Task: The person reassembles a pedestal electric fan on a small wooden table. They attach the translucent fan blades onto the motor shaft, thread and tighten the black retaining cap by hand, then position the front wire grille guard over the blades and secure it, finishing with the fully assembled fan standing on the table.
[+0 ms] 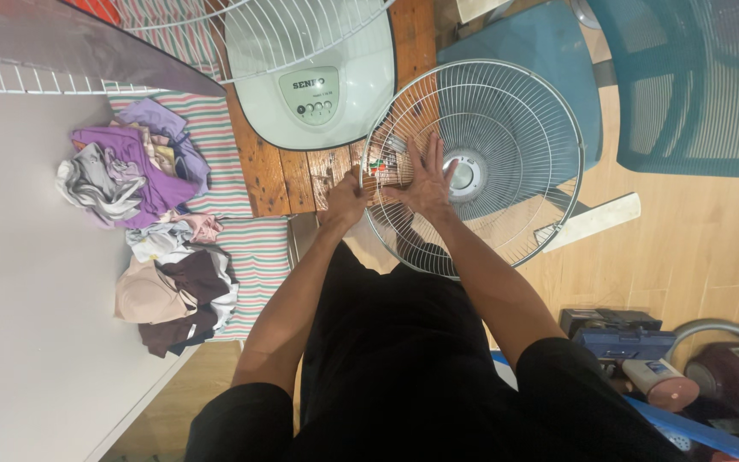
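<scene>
White wire fan guard (506, 128), round and domed, stands tilted on its edge beside the wooden surface (280, 175), its lower rim close to the person's lap. Left hand (346, 198) is closed in a tight grip around the guard's rim at its left side, fingers curled over the wire, just above the edge of the surface. Right hand (428, 181) lies flat and wide open against the wire ribs, fingers spread and pointing up, palm pressed on the mesh just left of the round hub (465, 174); it grasps nothing, only bears on the guard. Both hands touch the guard and sit near each other.

Pale green fan base (318, 81) with a control panel rests on the surface, just beside the guard's upper left rim. A second wire guard (215, 21) lies above it. A heap of clothes (143, 222) sits on striped cloth (254, 257) to the left, well apart from the hands. A teal chair (686, 85) stands at the right.
</scene>
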A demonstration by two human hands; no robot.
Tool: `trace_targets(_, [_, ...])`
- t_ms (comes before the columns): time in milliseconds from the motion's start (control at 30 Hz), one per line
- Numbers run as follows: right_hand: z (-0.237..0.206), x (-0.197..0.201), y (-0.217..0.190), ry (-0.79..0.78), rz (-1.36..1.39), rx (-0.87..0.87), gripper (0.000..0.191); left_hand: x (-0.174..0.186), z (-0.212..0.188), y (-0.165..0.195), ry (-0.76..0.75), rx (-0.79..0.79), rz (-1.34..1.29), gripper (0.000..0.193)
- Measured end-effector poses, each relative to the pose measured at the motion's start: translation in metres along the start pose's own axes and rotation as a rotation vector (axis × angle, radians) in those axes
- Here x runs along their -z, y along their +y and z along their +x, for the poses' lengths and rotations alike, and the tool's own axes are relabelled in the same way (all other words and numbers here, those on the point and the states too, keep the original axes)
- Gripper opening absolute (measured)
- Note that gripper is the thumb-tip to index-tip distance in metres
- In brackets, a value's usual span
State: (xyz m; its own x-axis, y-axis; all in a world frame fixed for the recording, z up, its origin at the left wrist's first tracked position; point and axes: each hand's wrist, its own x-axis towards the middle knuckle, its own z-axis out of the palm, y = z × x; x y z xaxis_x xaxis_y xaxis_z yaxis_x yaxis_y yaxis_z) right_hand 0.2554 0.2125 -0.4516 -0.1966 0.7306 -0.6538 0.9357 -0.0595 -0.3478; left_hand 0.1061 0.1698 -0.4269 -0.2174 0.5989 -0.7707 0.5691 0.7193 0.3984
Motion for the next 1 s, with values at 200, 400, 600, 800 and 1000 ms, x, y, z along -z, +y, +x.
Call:
trace_targets(200, [-0.001,-0.003,0.006,0.037,-0.016,0.031,0.139,-0.004,0.003,0.0,0.033,-0.135,0.004,0.032])
trace_targets(400, [0.004,0.005,0.001,0.056,0.001,-0.038,0.136,-0.003,0.004,0.007,0.18,-0.199,-0.047,0.028])
trace_targets(600, [0.015,0.015,-0.001,0.134,0.124,-0.098,0.135,-0.001,-0.006,0.01,-0.045,-0.065,0.064,0.066])
trace_targets(800, [0.015,0.009,0.009,0.101,0.084,-0.002,0.135,-0.011,0.008,0.008,0.039,-0.253,0.001,0.055])
trace_targets(1000, [0.009,0.006,0.012,0.025,-0.03,0.004,0.135,-0.005,0.022,0.011,0.173,-0.344,0.015,0.053])
